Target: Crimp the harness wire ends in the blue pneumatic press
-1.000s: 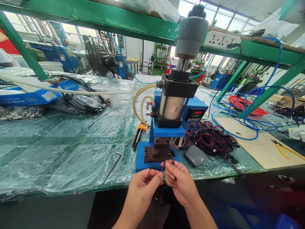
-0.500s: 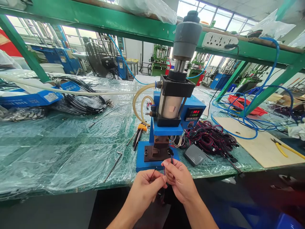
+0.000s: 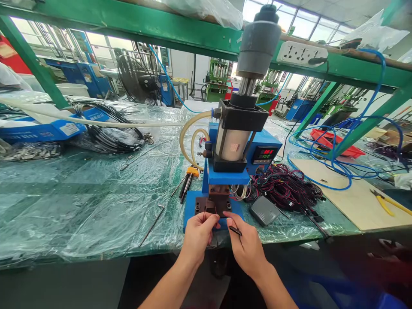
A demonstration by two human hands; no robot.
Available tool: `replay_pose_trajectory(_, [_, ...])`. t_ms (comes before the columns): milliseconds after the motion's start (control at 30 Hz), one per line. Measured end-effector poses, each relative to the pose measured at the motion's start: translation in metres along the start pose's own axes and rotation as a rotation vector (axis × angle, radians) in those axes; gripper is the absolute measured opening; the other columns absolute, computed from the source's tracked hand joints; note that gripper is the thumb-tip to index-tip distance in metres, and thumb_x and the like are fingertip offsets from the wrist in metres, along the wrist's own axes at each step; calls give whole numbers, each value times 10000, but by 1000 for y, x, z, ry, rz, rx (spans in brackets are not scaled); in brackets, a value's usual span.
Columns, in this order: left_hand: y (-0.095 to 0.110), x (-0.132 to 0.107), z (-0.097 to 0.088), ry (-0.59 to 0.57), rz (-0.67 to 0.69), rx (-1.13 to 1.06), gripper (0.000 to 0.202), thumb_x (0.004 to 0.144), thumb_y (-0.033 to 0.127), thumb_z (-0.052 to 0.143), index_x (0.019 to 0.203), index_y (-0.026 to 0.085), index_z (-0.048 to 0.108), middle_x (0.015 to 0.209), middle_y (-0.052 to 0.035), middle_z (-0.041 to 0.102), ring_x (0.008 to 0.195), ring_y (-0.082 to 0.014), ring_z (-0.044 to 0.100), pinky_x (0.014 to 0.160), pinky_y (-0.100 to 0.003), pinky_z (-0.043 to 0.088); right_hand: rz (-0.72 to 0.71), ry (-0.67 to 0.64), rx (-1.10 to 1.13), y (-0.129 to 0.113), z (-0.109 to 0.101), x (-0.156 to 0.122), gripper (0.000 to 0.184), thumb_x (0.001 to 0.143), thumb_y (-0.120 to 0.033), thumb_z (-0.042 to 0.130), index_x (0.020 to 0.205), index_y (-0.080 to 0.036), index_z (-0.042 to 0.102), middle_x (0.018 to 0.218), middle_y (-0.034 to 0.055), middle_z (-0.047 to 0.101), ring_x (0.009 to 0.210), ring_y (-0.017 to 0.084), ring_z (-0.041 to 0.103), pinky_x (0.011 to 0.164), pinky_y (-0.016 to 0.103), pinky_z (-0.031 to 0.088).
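Right grip [image 3: 247,246] hovers by the plastic-sheeted workbench [image 3: 96,214].

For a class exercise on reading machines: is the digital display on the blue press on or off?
On: the digital display shows glowing digits.

Two hands show: one left hand [image 3: 198,236] and one right hand [image 3: 247,244]. The right hand holds one black connector [image 3: 235,231]; the left hand may hold one thin wire [image 3: 204,216], though it is too fine to count surely. The bench carries one press [image 3: 232,145], one pedal [image 3: 264,210], one controller [image 3: 265,155], one red-and-black bundle [image 3: 285,186] of wire and one black bundle [image 3: 109,134]. Nearby are one pair of pliers [image 3: 386,204], one red tray [image 3: 334,143], one wooden board [image 3: 341,197], one power strip [image 3: 301,53], one fan [image 3: 130,77] and one blue box [image 3: 38,131].
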State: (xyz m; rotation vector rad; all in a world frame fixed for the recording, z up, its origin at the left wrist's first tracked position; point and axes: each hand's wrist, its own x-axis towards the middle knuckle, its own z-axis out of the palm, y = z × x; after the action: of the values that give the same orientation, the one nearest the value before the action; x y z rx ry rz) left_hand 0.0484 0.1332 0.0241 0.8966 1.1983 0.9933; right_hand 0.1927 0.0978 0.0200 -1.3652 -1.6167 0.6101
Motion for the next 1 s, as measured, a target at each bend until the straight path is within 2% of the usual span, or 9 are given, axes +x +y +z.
replay_pose_trajectory(33, [0,1,0,4,-6,-7,297,986,293,689,744,139,614,613,80,562,394,-47,398,370,-166,335,-35,-41,-45,2,0,2,385,972,-218,458,1283,-185,683,945,103,776,854,276,728,750,352,513])
replay_pose_trajectory(100, [-1,3,0,13,-16,-21,311,987,292,689,728,143,600,584,94,525,384,-46,381,364,-165,322,-91,-112,-135,6,1,7,528,898,-146,444,1396,-155,617,1000,124,786,880,294,743,764,381,540])
replay_pose_trajectory(267, [-3,6,1,24,-41,-52,313,994,306,679,740,144,595,594,91,524,389,-45,386,362,-163,324,-135,-187,-316,8,7,16,605,859,-102,415,1441,-94,579,1159,197,770,932,355,754,775,466,578])
replay_pose_trajectory(433, [-5,6,-1,15,-63,-66,297,999,301,672,758,142,601,609,85,539,391,-44,389,358,-160,322,-131,-221,-404,7,9,19,618,854,-63,420,1452,-108,569,1218,193,758,983,354,759,804,476,601])
replay_pose_trajectory(667, [-5,4,-2,-14,-59,-66,260,1000,286,669,795,136,616,656,69,575,405,-42,402,361,-156,331,-118,-237,-465,6,9,24,647,820,-30,464,1447,-140,574,1178,168,779,947,338,775,790,446,609])
replay_pose_trajectory(1000, [-4,5,-6,-13,-64,-34,230,1005,277,663,829,132,630,656,72,567,402,-40,395,354,-152,326,-183,-184,-441,10,11,22,632,821,-63,432,1428,-137,590,929,114,811,774,332,782,656,428,595])
